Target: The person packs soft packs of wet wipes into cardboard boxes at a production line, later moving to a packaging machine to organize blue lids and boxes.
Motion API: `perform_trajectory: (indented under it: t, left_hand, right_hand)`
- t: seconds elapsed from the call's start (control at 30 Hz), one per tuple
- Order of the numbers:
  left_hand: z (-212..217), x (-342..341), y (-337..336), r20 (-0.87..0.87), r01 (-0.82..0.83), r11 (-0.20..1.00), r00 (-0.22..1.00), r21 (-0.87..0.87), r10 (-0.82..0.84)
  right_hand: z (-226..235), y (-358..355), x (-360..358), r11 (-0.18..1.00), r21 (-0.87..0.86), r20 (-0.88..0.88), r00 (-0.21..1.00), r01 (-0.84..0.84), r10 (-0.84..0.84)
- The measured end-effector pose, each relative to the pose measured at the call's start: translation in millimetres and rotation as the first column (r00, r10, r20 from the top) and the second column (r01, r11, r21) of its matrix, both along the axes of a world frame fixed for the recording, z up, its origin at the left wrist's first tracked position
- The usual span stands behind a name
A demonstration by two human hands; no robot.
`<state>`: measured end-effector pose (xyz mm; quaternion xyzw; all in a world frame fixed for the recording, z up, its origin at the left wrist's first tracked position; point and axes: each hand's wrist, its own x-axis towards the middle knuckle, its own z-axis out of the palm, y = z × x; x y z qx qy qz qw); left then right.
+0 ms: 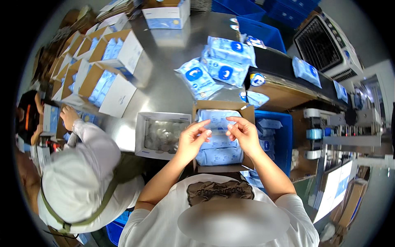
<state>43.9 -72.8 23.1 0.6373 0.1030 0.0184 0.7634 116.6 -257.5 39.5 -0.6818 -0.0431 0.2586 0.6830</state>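
An open cardboard box (223, 168) stands in front of me, filled with a row of light blue soft packs (220, 157) that look like wet wipes. Above its left part hovers my left hand (192, 142), thumb and fingers bent but apart, with nothing visible in it. My right hand (245, 138) is over the box's right part, its thumb and forefinger separated and likewise holding nothing I can see. The fingertips of both hands point toward each other above the packs, with a gap between them.
Left of the box is a white box (140, 136) of translucent rounded pieces. Loose wipe packs (224, 61) lie beyond. A conveyor belt (284, 68) carries packs at the right, beside a blue crate (286, 142). A person in a white cap (70, 185) works at left among filled boxes (119, 96).
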Motion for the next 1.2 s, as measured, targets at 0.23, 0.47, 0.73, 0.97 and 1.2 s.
perform_trajectory:
  t: [0.23,0.47,0.73,0.97,1.2]
  left_hand:
    - [-14.3,20.6,-18.4,0.027,0.179,0.731,0.965,0.659,-0.261]
    - [-42.3,23.5,-14.7,0.102,0.146,0.553,0.914,0.821,-0.392]
    - [-33.2,6.7,-11.9,0.383,-0.252,0.596,0.918,0.763,-0.103]
    - [-94.1,-42.7,29.2,0.100,-0.162,0.464,0.983,0.871,0.154]
    - [-121.0,-113.3,11.0,-0.256,0.178,0.646,0.966,0.742,0.027]
  right_hand:
    - [-15.9,-35.4,-21.0,0.789,-0.610,0.332,0.879,-0.076,0.341]
    - [-32.5,-90.2,-104.9,0.683,-0.500,0.486,0.826,0.532,-0.286]
    - [-92.8,-72.6,-107.4,0.806,-0.276,-0.414,0.691,0.524,-0.592]
    - [-48.3,-69.8,0.9,0.967,-0.102,-0.464,0.849,0.234,-0.255]
    - [-33.7,-63.1,96.7,0.981,-0.081,-0.452,0.884,-0.177,0.123]
